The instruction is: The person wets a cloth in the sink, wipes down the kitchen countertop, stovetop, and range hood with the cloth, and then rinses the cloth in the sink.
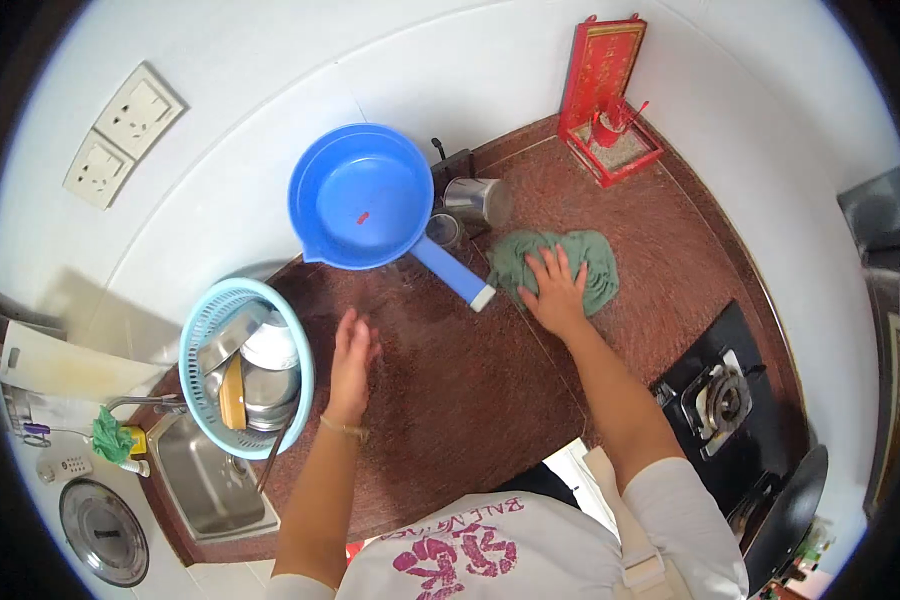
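Note:
My right hand lies spread on a crumpled green cloth, which rests on the reddish-brown countertop. My left hand is over the counter, fingers apart and slightly blurred, holding nothing. Beyond it is a blue plastic dipper whose handle points toward the cloth. A metal cup and a glass jar are between the dipper and the cloth. To the left of my left hand, a light blue basket holds metal bowls and a yellowish item.
A red shrine-like stand with a tray occupies the back right corner. At the right are a black gas stove and a wok. The left side has a steel sink, a faucet and a round metal lid.

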### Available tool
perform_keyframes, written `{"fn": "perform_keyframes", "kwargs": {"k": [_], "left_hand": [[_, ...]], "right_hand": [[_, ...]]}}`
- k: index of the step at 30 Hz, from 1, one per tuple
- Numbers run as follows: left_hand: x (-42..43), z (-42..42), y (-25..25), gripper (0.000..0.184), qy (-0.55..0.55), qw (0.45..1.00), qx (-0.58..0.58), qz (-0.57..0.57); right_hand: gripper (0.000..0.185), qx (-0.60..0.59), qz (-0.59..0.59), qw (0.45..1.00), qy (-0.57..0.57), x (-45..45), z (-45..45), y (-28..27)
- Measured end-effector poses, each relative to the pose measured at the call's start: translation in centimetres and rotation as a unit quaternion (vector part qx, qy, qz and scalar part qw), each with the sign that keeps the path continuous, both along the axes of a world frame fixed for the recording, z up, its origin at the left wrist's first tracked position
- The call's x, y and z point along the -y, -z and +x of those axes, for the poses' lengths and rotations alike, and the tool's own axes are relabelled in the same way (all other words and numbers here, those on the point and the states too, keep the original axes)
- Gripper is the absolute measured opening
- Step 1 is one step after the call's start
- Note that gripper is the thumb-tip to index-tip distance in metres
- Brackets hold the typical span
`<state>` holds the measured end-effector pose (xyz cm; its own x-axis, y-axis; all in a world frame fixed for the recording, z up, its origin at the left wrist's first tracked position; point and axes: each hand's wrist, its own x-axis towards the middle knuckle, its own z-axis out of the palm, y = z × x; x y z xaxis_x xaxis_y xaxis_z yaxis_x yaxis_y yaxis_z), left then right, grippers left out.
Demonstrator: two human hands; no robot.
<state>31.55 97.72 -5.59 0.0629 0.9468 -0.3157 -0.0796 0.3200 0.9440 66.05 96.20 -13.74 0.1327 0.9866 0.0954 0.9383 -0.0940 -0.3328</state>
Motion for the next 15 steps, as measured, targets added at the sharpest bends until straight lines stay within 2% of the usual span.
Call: {"fn": "perform_keyframes", "kwargs": {"k": [2,4,6,8,9,11,15], "left_hand": [[-3.6,0.9,1.9,0.068,-0.019,0.999,0.026,-0.011],[-6.5,1.8,3.3,0.063,-0.057,0.99,0.121,-0.052],[-8.8,2.3,4.8,0.059,-0.069,0.986,0.138,-0.061],[-10.9,2.2,6.1,0.048,-0.013,0.987,0.136,-0.083],[-11.3,3.0,5.5,0.048,-0.017,0.987,0.135,-0.085],[-11.3,4.7,4.0,0.042,-0.023,0.968,0.233,-0.087],[-12.1,3.8,6.7,0.042,-0.023,0.973,0.223,-0.061]], "right_hand": [[0.06,-0.002,0.012,0.998,0.056,-3.8,0.6,0.6],[0.063,-0.013,-0.007,0.998,0.068,-6.6,0.5,0.3],[0.065,-0.022,-0.024,0.996,0.081,-8.6,0.0,-0.6],[0.068,-0.027,-0.098,0.99,0.094,-10.1,-0.4,-1.8],[0.068,-0.028,-0.101,0.99,0.09,-10.6,-0.4,-2.1],[0.069,-0.024,-0.117,0.99,0.074,-11.2,-0.5,-2.3],[0.07,-0.007,-0.124,0.991,0.053,-11.7,-0.4,-1.9]]}}
